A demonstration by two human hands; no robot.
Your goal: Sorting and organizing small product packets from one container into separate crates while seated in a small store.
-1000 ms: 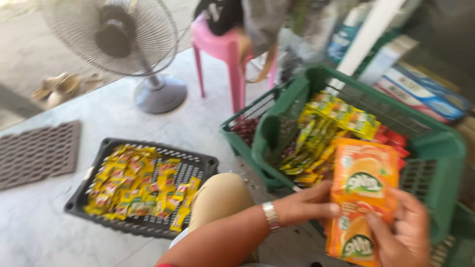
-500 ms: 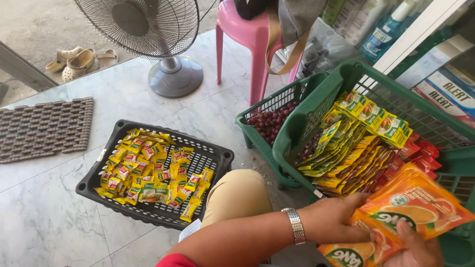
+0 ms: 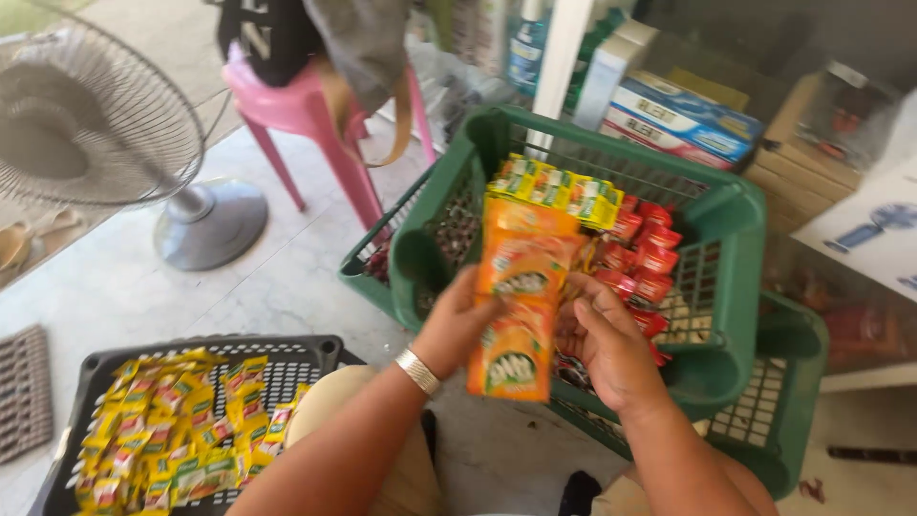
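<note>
The green basket (image 3: pixel 735 229) holds red and yellow-green sachets; before it, left hand (image 3: pixel 458 320) and right hand (image 3: pixel 607 344) pinch a strip of glossy orange sachets (image 3: pixel 521 296), fingers pressed on its edges.

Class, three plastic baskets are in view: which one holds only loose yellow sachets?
The black plastic basket at lower left; the two green plastic baskets at right hold red and yellow-green packets instead.

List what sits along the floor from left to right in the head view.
Brown mat → black crate of yellow sachets → left hand → orange sachet strip → right hand → green basket.
</note>
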